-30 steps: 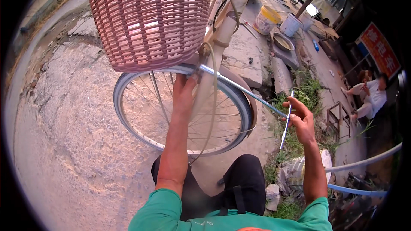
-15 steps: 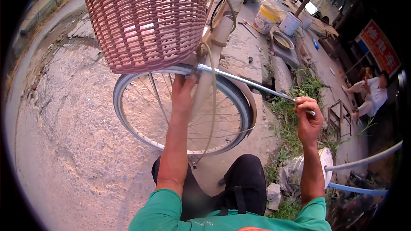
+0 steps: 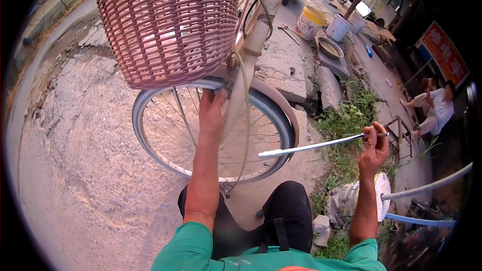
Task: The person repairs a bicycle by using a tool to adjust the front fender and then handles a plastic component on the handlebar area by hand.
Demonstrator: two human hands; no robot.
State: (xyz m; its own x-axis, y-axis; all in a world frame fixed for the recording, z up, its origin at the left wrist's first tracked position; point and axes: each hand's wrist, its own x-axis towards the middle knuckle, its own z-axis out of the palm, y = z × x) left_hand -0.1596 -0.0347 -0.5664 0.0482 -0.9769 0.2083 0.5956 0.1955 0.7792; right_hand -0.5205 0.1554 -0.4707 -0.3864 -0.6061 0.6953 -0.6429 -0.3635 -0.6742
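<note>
My left hand [image 3: 212, 108] is raised to the top of the front wheel [image 3: 281, 125], below the wicker basket [image 3: 170, 30]. Its fingers close around the metal front brake caliper [image 3: 224, 89] beside the bicycle's pale fork [image 3: 240, 93]; the fork and basket partly hide this grip. Off to the right, my right hand [image 3: 374, 145] grips one end of a long silver socket wrench [image 3: 311, 146]. The wrench's thicker end points left and hangs in front of the tyre's right side, apart from the fork. A loose cable [image 3: 247, 135] dangles past the spokes.
Behind the bicycle stand a yellow-and-white bucket [image 3: 310, 22], a white bucket [image 3: 338, 28] and a metal basin [image 3: 331, 47]. Weeds [image 3: 346, 115] grow along broken concrete. A white spool-like object [image 3: 380, 198] is near my right forearm. One person [image 3: 442, 108] sits at far right.
The wrench's thicker end has come away from the fork and swung down in front of the wheel. My right hand has moved slightly right and down; my left hand stays at the brake.
</note>
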